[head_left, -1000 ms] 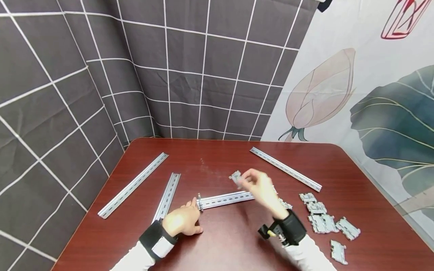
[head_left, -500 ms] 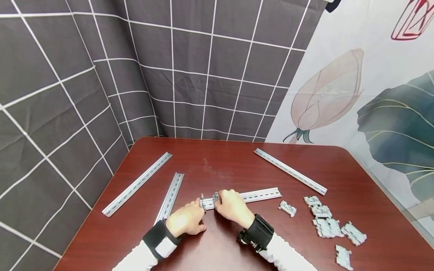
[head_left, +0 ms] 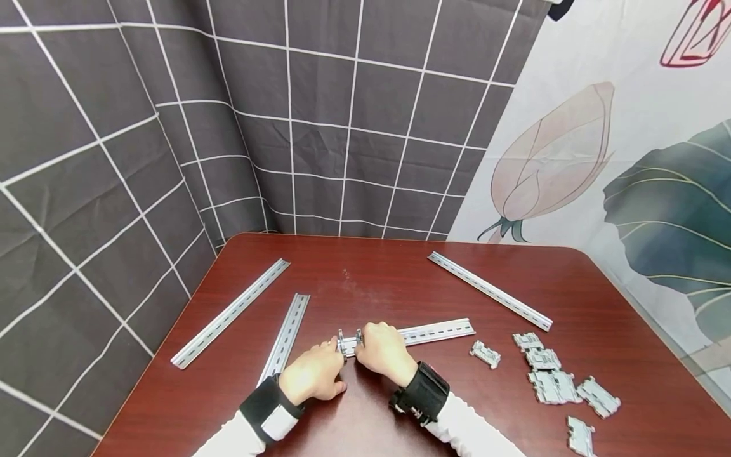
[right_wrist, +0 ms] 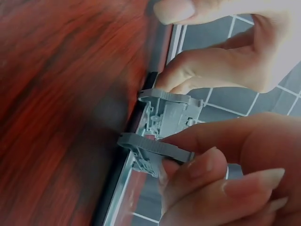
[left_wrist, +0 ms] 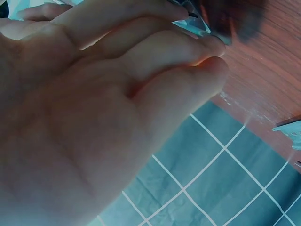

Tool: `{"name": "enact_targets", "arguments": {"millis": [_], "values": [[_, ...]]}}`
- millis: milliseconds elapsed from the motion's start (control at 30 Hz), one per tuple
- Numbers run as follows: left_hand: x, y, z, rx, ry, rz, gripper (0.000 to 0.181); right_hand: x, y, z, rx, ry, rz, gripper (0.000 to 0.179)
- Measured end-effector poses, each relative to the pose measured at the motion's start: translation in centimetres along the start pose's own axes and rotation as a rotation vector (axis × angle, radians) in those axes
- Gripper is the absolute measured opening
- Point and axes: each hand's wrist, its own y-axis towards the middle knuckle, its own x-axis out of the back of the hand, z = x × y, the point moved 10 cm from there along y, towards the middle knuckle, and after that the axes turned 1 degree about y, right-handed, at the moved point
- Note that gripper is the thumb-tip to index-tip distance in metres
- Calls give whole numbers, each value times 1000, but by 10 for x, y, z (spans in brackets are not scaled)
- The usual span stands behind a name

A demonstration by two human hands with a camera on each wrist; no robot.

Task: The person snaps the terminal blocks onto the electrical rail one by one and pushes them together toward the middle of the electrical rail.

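Nearby, three other rails lie on the bench, one close by the left wristband; loose clips sit to the right. At the middle rail, the right hand pinches a clip in its grip, just beside a second clip; the left hand, fingers relaxed, rests at the rail's left end.

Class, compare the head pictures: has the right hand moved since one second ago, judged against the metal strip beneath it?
Yes. The right hand has moved left along the metal strip, from its right part towards the left hand.
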Motion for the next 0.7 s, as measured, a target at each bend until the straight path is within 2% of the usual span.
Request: {"name": "enact_targets", "arguments": {"millis": [367,567,700], "values": [[-3,3,1,21,24,1,38,-7,7,-7,-150,-9,87,19],[-5,3,1,18,18,15,35,-12,8,-5,-156,-53,144,18],[-6,3,2,10,6,14,40,-16,11,-3,-170,-83,203,12]]}}
